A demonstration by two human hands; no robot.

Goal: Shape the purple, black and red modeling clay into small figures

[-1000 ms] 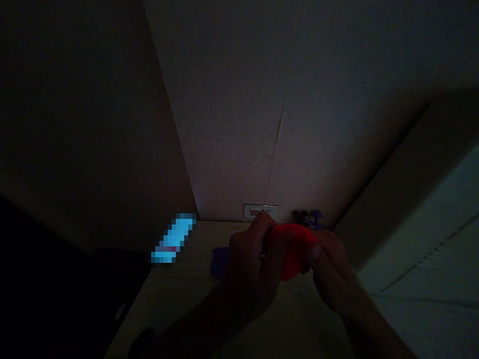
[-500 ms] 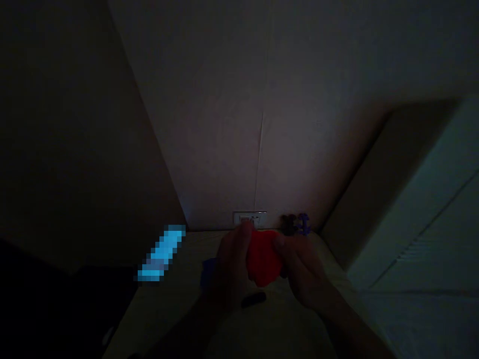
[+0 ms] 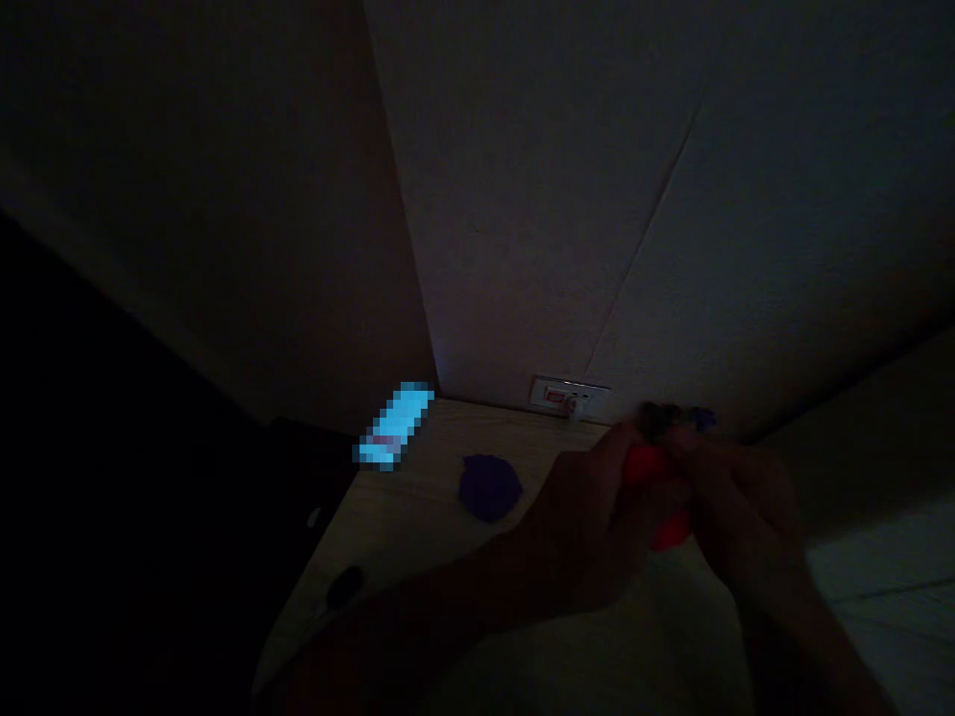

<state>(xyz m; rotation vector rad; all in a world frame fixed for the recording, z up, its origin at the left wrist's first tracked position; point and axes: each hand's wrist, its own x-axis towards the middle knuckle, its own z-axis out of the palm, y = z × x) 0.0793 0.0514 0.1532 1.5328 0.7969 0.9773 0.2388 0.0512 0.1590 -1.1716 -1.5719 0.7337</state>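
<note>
Both my hands are together over the right side of a pale wooden tabletop [image 3: 418, 537]. Between them is a soft bright red piece that looks like modelling clay [image 3: 672, 532], largely covered by fingers. My left hand [image 3: 586, 527] is closed around its left side, thumb across the front. The right hand [image 3: 746, 487] pinches its upper right edge. Left of my hands, a flat, roundish purple-blue piece [image 3: 489, 487], seemingly of similar material, lies on the tabletop. The scene is very dim, so finer finger detail is lost.
A bright pixelated rectangle [image 3: 395, 426] stands out at the table's back left. A socket plate [image 3: 559, 395] with a plug is on the wall behind. Small dark and blue objects [image 3: 701, 418] sit behind my hands. Near the left edge lies a dark oval item [image 3: 344, 589].
My view has turned, and the hands now appear farther right. My left hand has wrapped over the red piece, hiding most of it. The purple-blue piece is now fully visible.
</note>
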